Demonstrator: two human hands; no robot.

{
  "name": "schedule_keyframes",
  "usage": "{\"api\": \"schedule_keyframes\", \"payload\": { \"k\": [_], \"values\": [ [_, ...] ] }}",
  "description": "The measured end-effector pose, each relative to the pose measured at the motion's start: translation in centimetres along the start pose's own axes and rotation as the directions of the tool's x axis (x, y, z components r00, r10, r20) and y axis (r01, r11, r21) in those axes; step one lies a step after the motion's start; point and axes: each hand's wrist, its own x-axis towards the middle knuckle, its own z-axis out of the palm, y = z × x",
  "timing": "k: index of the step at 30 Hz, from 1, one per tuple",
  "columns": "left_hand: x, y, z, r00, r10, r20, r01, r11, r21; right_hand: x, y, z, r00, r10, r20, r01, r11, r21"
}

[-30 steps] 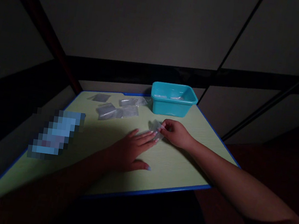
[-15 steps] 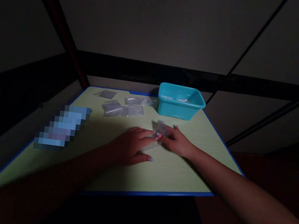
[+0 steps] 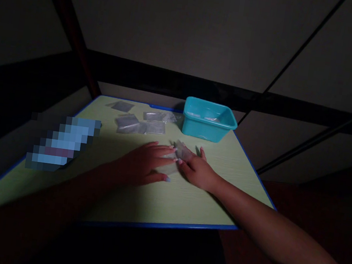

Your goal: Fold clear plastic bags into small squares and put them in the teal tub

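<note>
A small clear plastic bag (image 3: pixel 182 151) with something greyish in it lies on the table under both hands. My left hand (image 3: pixel 141 163) reaches in from the left, its fingers stretched out flat and the thumb spread away, the fingertips touching the bag. From the right, my right hand (image 3: pixel 200 171) grips the bag's right part between thumb and fingers, with one finger sticking out. Part of the bag is hidden beneath the left fingers.
Several similar flat bags (image 3: pixel 128 123) lie toward the back left. A turquoise plastic basket (image 3: pixel 204 130) with pale items inside stands at the back right. At the left edge rests a blurred-out bluish object (image 3: pixel 67 141). The pale table (image 3: pixel 153 209) has a blue rim.
The whole view has shifted and tilted slightly. My left hand's fingers have drawn a little left from the right hand's thumb. The right hand keeps its grip on the bag.
</note>
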Motion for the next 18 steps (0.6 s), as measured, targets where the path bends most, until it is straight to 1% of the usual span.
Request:
{"api": "schedule_keyframes", "payload": {
  "k": [1, 3, 4, 7, 9, 11, 14, 16, 18],
  "values": [
    [-0.1, -0.3, -0.4, 0.999, -0.027, -0.032, 0.027, 1.000, 0.009, 0.0, 0.1, 0.1, 1.000, -0.011, -0.010, 0.011, 1.000, 0.007],
    [-0.3, -1.0, -1.0, 0.997, -0.066, -0.033, 0.066, 0.998, 0.015, 0.1, 0.2, 0.4, 0.999, -0.038, -0.029, 0.039, 0.999, 0.018],
    [-0.5, -1.4, -1.2, 0.997, -0.080, -0.001, 0.080, 0.997, 0.020, 0.1, 0.2, 0.5, 0.998, -0.056, -0.039, 0.057, 0.998, 0.018],
    [-0.8, -2.2, -1.3, 0.984, -0.105, 0.142, 0.099, 0.994, 0.051, 0.1, 0.1, 0.7, 0.991, -0.116, -0.064, 0.115, 0.993, -0.023],
    [-1.0, -2.6, -1.1, 0.972, -0.122, 0.201, 0.111, 0.992, 0.067, 0.1, -0.1, 0.7, 0.985, -0.159, -0.068, 0.154, 0.985, -0.076],
    [-1.3, -2.9, -0.8, 0.971, -0.131, 0.201, 0.120, 0.991, 0.063, 0.0, -0.5, 0.7, 0.977, -0.202, -0.062, 0.192, 0.973, -0.131],
    [-1.8, -3.3, -0.4, 0.977, -0.148, 0.156, 0.141, 0.988, 0.056, -0.1, -1.0, 0.6, 0.964, -0.262, -0.042, 0.249, 0.947, -0.203],
    [-2.0, -3.4, 0.0, 0.973, -0.182, 0.144, 0.174, 0.983, 0.066, -0.2, -1.3, 0.6, 0.957, -0.290, -0.027, 0.275, 0.932, -0.237],
    [-2.1, -3.3, 0.5, 0.959, -0.233, 0.160, 0.220, 0.971, 0.093, -0.2, -1.5, 0.7, 0.952, -0.305, -0.008, 0.293, 0.922, -0.251]
  ]
}}
